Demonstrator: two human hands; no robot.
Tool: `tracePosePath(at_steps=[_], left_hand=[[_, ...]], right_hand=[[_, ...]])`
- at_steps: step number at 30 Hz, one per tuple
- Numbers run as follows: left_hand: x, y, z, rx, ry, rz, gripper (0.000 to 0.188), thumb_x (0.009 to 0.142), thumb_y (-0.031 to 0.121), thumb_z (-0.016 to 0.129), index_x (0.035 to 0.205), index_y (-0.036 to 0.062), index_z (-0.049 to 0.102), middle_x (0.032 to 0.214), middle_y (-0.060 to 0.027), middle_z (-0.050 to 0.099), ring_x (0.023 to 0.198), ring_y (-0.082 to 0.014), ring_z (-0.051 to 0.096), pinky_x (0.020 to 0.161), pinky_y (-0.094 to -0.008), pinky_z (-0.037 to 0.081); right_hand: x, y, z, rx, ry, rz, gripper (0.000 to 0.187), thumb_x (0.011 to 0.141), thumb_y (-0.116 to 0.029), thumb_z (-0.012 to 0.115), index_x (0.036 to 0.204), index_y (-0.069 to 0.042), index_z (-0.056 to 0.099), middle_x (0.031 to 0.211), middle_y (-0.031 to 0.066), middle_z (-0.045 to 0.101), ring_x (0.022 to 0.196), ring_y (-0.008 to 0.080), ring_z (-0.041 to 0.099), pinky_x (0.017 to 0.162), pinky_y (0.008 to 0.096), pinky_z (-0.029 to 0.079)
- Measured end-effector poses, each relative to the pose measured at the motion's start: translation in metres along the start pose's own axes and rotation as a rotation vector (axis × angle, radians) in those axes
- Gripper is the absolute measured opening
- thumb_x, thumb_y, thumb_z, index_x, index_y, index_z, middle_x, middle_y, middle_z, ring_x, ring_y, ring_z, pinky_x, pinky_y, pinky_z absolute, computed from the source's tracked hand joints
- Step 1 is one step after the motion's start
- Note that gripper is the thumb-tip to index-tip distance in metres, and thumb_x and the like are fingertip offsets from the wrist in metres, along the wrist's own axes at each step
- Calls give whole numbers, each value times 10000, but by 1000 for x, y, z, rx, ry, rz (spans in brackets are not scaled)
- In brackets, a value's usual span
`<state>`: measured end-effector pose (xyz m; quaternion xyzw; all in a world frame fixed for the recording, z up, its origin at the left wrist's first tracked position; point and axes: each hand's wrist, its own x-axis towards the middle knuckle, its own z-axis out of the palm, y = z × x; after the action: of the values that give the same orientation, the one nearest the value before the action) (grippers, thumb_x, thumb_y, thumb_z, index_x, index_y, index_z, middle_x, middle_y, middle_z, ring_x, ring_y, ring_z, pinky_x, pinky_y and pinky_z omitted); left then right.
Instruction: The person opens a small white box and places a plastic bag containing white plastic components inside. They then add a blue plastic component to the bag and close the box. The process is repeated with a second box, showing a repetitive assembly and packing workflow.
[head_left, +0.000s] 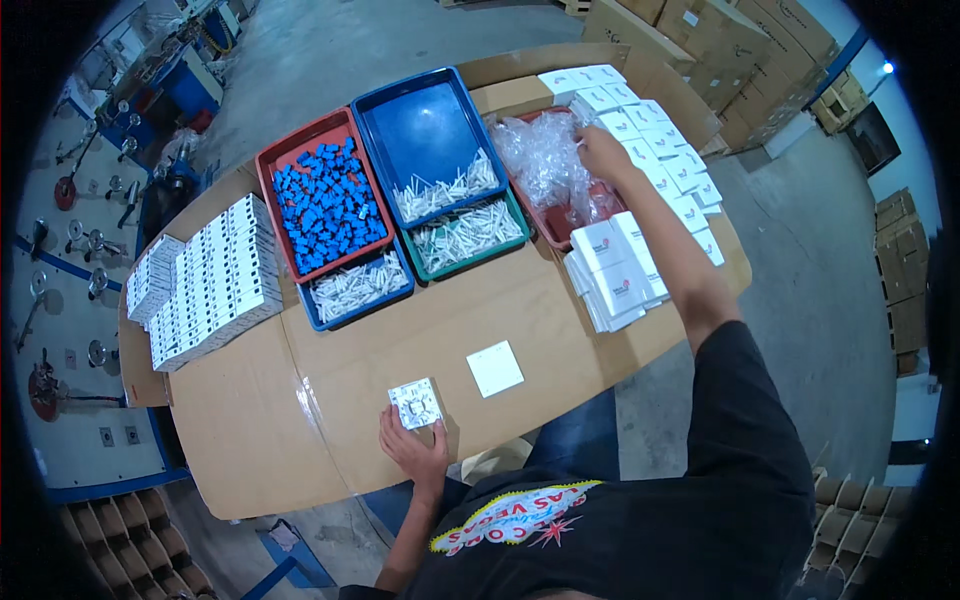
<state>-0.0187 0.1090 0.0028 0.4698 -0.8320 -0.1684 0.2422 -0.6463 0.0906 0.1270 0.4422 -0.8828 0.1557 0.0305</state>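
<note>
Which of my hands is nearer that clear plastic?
Right. Your right hand is at the edge of the clear plastic; your left hand is farther off, close to your body, holding a white square piece.

Two hands, two red trays, two blue trays, seemingly one green tray

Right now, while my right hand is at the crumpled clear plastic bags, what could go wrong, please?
The right forearm passes close to the stacked flat white packages; pulling the right hand back might topple some. The red plastic tray of small blue parts seems to overlap a lower blue tray; a bump might spill them. The left hand holds a white square part near the brown cardboard tabletop's edge; it could slip off.
</note>
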Motion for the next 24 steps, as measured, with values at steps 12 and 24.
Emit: tracePosePath(at_steps=[12,24], left_hand=[[-1,-4,-2,39,-55,-14,775,817,348,745,1425,5,408,1479,-218,418,1423,-418,343,1162,-575,245],[-3,-1,-7,-9,-29,-12,778,821,336,750,1426,-20,414,1466,-215,432,1425,-417,335,1171,-557,233]], right_hand=[[89,46,50,-496,-266,0,403,850,-29,527,1198,-106,714,1594,125,396,1497,316,336,1161,609,338],[19,-21,-38,765,186,230,361,926,-197,706,1197,41,697,1100,140,736,951,169,712,852,309,564]])
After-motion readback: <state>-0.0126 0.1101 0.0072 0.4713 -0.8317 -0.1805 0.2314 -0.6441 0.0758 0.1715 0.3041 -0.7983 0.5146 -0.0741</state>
